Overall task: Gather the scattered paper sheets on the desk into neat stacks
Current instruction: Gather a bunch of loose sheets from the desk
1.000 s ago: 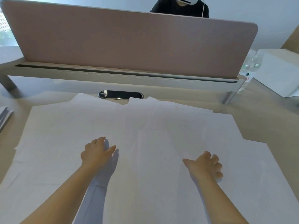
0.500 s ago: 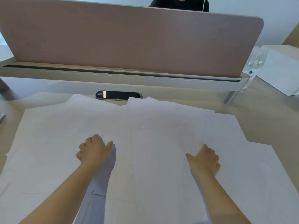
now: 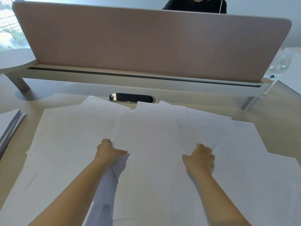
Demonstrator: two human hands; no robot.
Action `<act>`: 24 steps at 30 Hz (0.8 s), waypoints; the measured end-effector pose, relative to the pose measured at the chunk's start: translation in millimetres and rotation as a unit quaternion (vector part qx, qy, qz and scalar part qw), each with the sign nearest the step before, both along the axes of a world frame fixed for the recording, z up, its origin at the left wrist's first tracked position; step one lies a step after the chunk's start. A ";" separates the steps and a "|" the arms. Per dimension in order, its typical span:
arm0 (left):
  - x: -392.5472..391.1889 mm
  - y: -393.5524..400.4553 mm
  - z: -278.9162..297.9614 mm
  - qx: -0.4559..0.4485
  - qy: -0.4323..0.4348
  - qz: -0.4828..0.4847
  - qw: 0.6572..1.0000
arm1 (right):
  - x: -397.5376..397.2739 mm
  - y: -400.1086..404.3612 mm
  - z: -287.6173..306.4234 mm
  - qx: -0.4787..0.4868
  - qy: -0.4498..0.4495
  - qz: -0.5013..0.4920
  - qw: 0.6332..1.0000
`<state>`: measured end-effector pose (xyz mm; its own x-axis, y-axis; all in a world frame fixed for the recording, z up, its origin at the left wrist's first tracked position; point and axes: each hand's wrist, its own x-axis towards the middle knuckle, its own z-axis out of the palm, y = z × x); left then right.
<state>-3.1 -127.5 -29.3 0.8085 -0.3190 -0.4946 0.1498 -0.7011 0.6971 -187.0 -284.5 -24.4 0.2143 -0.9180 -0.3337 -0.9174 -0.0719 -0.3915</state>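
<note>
Paper sheets [image 3: 162, 128] are lying overlapped across the desk [image 3: 276, 101], mostly ungathered; left hand [image 3: 107, 150] and right hand [image 3: 201, 158] are pinching sheet edges. One stack [image 3: 8, 123] is sitting far left.

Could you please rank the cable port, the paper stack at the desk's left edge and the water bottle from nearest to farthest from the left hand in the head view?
From the left hand:
1. Cable port, ahead, just right.
2. Paper stack, far left.
3. Water bottle, far right, behind the divider's end.
</note>
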 end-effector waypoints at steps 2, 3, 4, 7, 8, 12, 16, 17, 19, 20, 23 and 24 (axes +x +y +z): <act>0.1 3.6 -1.2 -0.036 0.050 0.016 0.998 | 1.5 2.7 -0.4 0.039 -0.006 -0.004 0.999; -0.9 5.0 -1.1 -0.058 0.082 0.017 0.995 | 3.2 4.1 -2.3 0.054 -0.027 0.000 0.998; -1.5 6.9 -2.0 -0.073 0.101 0.010 0.992 | 4.5 5.5 -5.4 0.064 -0.057 -0.001 0.996; -3.7 12.9 -5.7 -0.066 0.061 -0.004 0.996 | 5.3 10.2 -9.9 0.085 -0.127 -0.004 0.988; -5.8 16.3 -4.6 -0.067 0.040 0.004 0.997 | 4.2 11.9 -9.5 0.088 -0.131 0.002 0.987; -4.7 31.3 -9.1 -0.087 0.013 0.029 0.996 | -2.9 17.7 -1.2 0.096 -0.110 0.051 0.988; 0.9 38.0 -12.9 -0.071 0.027 0.045 0.996 | -12.7 20.9 8.0 0.072 0.008 0.089 0.993; 1.9 38.7 -13.3 -0.074 0.025 0.048 0.996 | -15.2 20.0 8.0 0.072 0.014 0.088 0.993; 3.0 41.2 -13.2 -0.075 0.016 0.050 0.996 | -18.5 16.1 6.4 0.074 0.007 0.083 0.994; 4.2 43.1 -13.6 -0.071 0.012 0.050 0.996 | -20.2 13.9 5.7 0.070 0.006 0.082 0.994; 10.2 50.5 -11.9 -0.052 -0.001 0.051 0.997 | -22.3 8.7 2.0 0.036 -0.020 0.060 0.997; 12.3 53.5 -11.0 -0.041 -0.006 0.051 0.998 | -21.7 7.6 -0.6 0.028 -0.039 0.052 0.997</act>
<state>9.3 -74.0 -40.3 0.8444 -0.2747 -0.4599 0.2084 -0.6225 0.7543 -208.7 -277.0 -25.0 0.3349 -0.8698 -0.3623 -0.8728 -0.1415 -0.4671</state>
